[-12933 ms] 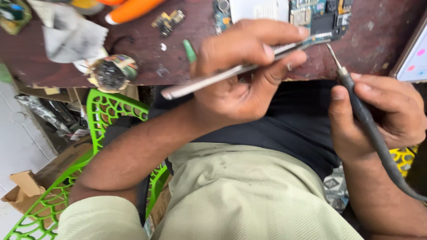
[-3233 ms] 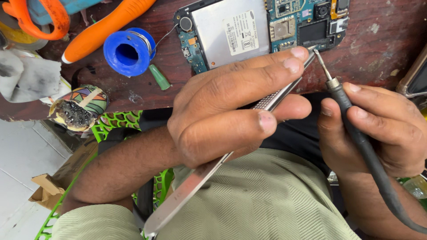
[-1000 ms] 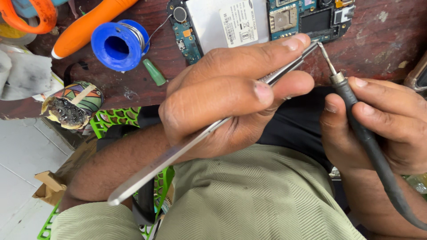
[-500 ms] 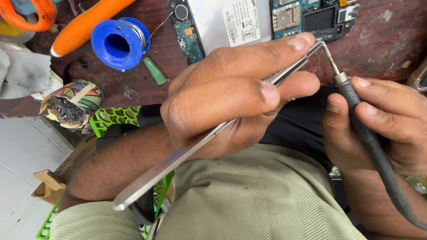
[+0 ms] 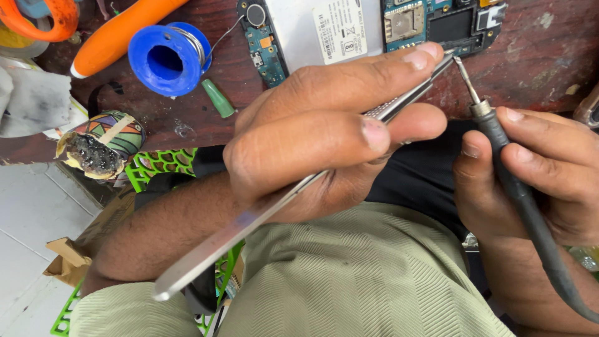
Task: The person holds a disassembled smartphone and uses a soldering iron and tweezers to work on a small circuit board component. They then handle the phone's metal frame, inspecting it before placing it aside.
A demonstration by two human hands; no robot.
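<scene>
My left hand (image 5: pixel 331 125) grips long metal tweezers (image 5: pixel 249 218), their tips reaching the lower edge of an opened phone (image 5: pixel 374 28) with a blue circuit board and a silver shield, lying on the dark red wooden bench (image 5: pixel 530 68). My right hand (image 5: pixel 543 181) holds a black soldering iron (image 5: pixel 518 181) like a pen. Its thin tip points up at the same spot on the board's edge, right beside the tweezer tips.
A blue solder spool (image 5: pixel 167 57) and a small green cap (image 5: pixel 218 98) lie left of the phone. An orange tool handle (image 5: pixel 118 34) lies at the top left. A patterned holder with dark wool (image 5: pixel 103 146) sits at the bench edge. A green plastic chair (image 5: pixel 156 165) shows below.
The view has shifted slightly, and both hands stay together at the board's lower edge. The tweezers and iron tip hold nearly the same position.
</scene>
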